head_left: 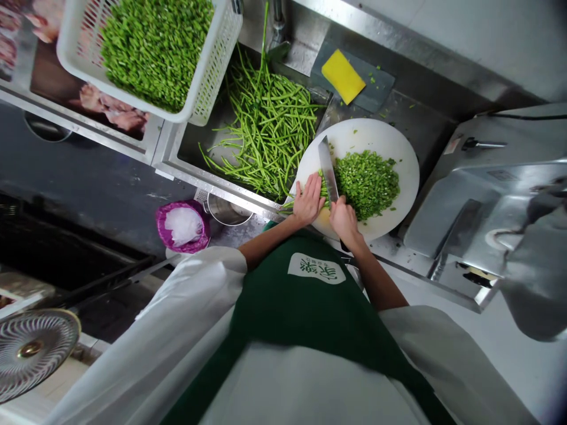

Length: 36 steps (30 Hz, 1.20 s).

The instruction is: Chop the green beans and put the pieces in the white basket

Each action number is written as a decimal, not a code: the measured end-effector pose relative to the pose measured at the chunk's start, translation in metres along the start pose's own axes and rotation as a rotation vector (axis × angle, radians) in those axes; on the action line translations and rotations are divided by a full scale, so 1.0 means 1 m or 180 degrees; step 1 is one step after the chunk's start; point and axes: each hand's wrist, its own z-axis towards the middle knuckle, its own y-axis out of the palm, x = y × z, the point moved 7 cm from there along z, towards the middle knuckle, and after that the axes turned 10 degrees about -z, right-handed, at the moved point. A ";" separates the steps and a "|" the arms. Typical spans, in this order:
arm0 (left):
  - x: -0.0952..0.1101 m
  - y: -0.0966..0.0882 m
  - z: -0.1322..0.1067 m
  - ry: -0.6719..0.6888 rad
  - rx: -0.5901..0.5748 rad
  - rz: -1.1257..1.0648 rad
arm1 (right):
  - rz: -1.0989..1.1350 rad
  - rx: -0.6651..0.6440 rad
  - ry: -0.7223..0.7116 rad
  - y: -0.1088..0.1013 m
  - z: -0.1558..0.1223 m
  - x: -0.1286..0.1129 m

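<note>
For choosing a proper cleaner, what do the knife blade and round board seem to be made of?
Knife blade: probably steel, smooth, with a grey metallic sheen.
Round board: likely plastic, opaque white and fairly matte, with no wood grain visible.

The person's right hand [344, 221] grips a broad-bladed steel knife [328, 168] over a round white cutting board [407, 156]; the left hand [309, 200] lies flat by the board's left edge, over thin green stalks [323, 190]. Finely chopped greens [367, 183] heap toward its right edge. Near the steel counter [425, 118]'s back edge sits a yellow rectangular sponge [343, 75].
</note>
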 end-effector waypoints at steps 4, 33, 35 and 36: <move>-0.003 -0.016 -0.010 0.0001 0.0159 -0.0014 | -0.0052 0.0110 -0.0028 -0.009 -0.016 0.006; -0.025 -0.011 -0.004 0.1272 -0.0065 -0.0703 | 0.0092 0.0143 0.0148 -0.005 -0.024 0.027; -0.031 -0.005 -0.002 0.1394 -0.0157 -0.0820 | 0.0093 0.0111 0.0142 0.000 -0.017 0.020; -0.033 -0.002 -0.001 0.1428 -0.0172 -0.0855 | 0.0095 0.0105 0.0158 0.003 -0.013 0.018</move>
